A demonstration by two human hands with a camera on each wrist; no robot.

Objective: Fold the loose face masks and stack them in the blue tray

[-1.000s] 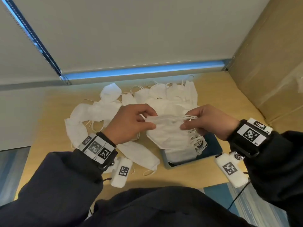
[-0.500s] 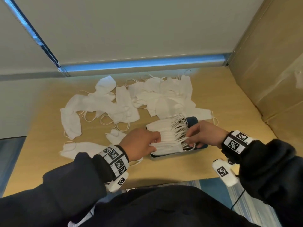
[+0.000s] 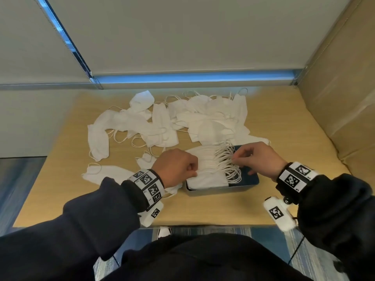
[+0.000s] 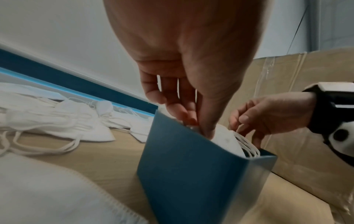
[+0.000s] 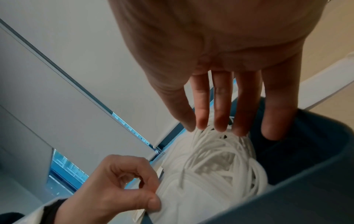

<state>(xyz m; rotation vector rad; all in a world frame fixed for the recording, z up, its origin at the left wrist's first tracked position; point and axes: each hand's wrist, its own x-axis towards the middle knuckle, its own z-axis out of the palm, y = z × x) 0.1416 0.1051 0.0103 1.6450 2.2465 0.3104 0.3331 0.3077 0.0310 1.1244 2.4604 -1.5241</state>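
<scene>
Both hands set a folded mask onto the stack of folded masks [image 3: 205, 169] in the blue tray [image 3: 250, 180], which sits on the wooden table [image 3: 284, 126] at its near edge. The left hand [image 3: 176, 168] pinches the mask's left end between curled fingers and thumb. The right hand [image 3: 257, 159] has nearly straight fingers resting on the bunched ear loops [image 3: 227, 161] at the right end, gripping nothing. To seat the mask well, its edges should probably line up with the stack before release, loops tucked inside the tray wall. One tray and one stack are visible; the loose masks [image 3: 154, 126] behind overlap too much to count exactly, though there are well over a dozen.
</scene>
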